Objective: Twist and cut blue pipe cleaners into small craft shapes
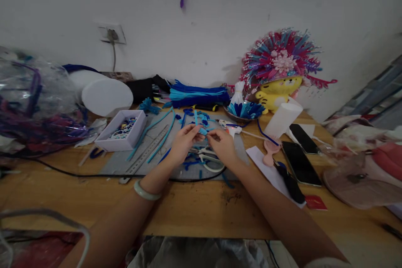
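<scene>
With forearms (125, 213) stretched over bench (194, 211), pinching light-blue pipe-cleaner piece (203, 131) in closed grip of left hand (182, 144) and closed grip of right hand (223, 145), held above grey mat (119, 163), just beyond scissors (209, 160), right of bead box (117, 144)

The small light-blue fuzzy piece (202, 131) pinched between the left hand (183, 143) and the right hand (223, 146) is too small to tell its shape, and the hands cover part of the white-handled scissors (210, 161) under them. The beads (124, 128) in the white cardboard box (117, 145) are only coloured dots, and the clear plastic bag with purple strands (31, 100) is cut by the left edge.
</scene>
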Demonstrator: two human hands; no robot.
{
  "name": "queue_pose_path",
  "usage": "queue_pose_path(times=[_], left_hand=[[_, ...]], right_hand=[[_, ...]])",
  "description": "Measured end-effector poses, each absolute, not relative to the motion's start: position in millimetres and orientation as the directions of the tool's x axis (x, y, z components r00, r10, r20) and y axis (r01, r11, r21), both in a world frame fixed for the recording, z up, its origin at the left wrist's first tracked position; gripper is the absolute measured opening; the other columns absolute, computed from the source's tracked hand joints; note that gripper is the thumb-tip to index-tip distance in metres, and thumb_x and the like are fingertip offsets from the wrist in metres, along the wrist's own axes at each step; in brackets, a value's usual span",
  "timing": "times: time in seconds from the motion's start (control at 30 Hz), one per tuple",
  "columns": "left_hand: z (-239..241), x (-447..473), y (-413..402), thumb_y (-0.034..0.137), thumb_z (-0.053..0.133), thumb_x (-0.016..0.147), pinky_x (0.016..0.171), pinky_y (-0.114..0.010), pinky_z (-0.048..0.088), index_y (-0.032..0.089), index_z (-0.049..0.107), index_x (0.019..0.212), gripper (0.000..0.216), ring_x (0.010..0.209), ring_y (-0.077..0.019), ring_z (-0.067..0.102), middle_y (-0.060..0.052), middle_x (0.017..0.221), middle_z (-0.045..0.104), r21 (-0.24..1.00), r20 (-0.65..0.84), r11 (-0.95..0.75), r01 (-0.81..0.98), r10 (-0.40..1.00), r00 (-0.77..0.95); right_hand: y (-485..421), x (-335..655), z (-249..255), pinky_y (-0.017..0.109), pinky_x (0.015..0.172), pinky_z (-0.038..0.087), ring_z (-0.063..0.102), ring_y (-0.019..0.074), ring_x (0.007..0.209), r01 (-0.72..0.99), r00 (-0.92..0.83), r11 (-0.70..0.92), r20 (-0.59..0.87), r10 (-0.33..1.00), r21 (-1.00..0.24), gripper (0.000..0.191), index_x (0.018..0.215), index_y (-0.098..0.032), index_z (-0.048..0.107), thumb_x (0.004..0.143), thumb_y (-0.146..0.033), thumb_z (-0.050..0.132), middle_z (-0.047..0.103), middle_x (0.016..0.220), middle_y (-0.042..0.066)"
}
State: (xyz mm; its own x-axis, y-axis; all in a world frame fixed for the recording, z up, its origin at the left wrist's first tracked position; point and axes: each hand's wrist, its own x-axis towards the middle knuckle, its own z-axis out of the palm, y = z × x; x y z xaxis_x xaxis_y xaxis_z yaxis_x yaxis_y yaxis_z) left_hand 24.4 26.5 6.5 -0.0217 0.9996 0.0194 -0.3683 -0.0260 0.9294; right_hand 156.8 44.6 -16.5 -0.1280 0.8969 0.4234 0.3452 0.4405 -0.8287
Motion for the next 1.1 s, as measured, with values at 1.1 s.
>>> queue_pose_path(times=[1.1], left_hand=[[-11.3,20.6,33.8,0.037,0.05,0.071,0.043,-0.021,0.033,0.017,0.061,0.053,0.029,0.045,-0.0121,0.046,0.002,0.045,0.052,0.96,0.083,-0.099,0.26,0.994,0.072]], right_hand=[[36.9,148.7,-7.6,0.024,0.049,0.039,0.05,0.012,0.049,0.413,-0.195,0.291,0.229,0.954,-0.863,0.015,0.052,-0.019,0.051,0.066,-0.019,0.056,0.05,0.047,-0.004]])
